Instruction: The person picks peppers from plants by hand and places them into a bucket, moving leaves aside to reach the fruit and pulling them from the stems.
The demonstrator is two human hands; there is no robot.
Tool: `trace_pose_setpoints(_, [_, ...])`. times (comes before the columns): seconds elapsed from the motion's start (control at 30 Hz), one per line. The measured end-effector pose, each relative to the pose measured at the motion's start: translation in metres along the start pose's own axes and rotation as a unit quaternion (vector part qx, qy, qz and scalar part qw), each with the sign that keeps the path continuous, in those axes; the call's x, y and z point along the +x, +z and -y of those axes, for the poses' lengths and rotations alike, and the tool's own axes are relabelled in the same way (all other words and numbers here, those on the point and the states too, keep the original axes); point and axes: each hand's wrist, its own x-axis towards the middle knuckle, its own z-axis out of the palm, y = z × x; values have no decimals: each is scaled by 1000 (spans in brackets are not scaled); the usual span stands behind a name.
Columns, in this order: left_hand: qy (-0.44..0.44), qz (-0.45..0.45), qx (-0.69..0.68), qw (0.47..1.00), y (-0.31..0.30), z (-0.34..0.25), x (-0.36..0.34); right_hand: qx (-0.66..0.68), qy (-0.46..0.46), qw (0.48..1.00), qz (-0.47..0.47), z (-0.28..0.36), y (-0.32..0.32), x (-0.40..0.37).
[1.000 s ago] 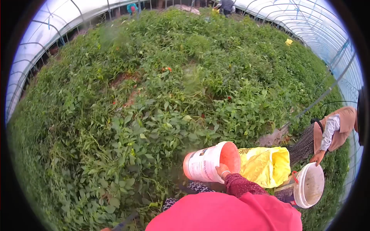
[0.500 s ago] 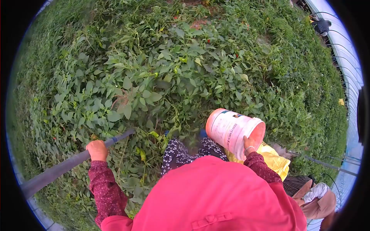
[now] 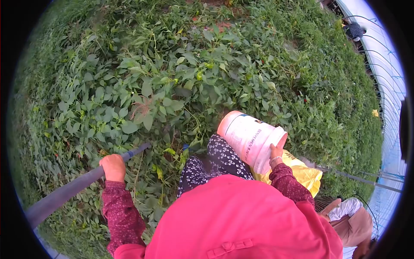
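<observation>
White bucket (image 3: 246, 139) could slip if the right hand (image 3: 276, 153), pinching one edge, loosens; left of the bucket, the left hand (image 3: 114, 167) wraps a pole (image 3: 67, 196).

"Where does the camera look from?"
"The wearer's head: it faces forward and steeply down, over the pink top (image 3: 241, 207), very near at six o'clock."
"How wide does it see?"
"Widely, in a round field with dark corners. Plants (image 3: 185, 77) stretch from the middle out to twelve o'clock; the tunnel wall (image 3: 390, 82) curves, far off, from two to three."
</observation>
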Motion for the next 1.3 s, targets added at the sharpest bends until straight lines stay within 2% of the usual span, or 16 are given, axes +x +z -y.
trace_pose_setpoints(0.07, [-6,0,-7,1000,0,-1,1,-59,-73,995,-28,12,8,-6])
trace_pose_setpoints(0.13, [-4,3,-19,1000,0,-2,0,-107,-105,988,-41,20,13,-10])
trace_pose_setpoints(0.43, [-11,-29,-37,999,7,-2,-3,73,51,996,4,27,30,-11])
trace_pose_setpoints(0.53, [-14,-20,-26,999,8,-2,1,15,12,1000,-12,31,40,-8])
trace_pose_setpoints(0.6, [-9,4,-20,1000,-2,-3,-3,-94,-39,994,-51,32,44,-15])
trace_pose_setpoints(0.7, [4,-10,-32,999,1,-1,-4,-36,49,998,-21,77,47,-37])
trace_pose_setpoints(0.8, [8,1,-33,999,0,1,-3,-29,-1,999,-25,52,47,-13])
trace_pose_setpoints(0.83, [6,6,-43,999,2,1,-3,-33,-70,992,-96,31,51,-1])
trace_pose_setpoints(0.93, [9,19,-39,999,-4,1,-4,45,57,996,-42,-58,49,63])
trace_pose_setpoints(1.07, [-9,40,-23,999,-6,0,-4,-7,134,991,-8,-31,68,69])
trace_pose_setpoints(1.3, [-32,95,-12,995,-2,0,0,-149,152,975,57,20,99,85])
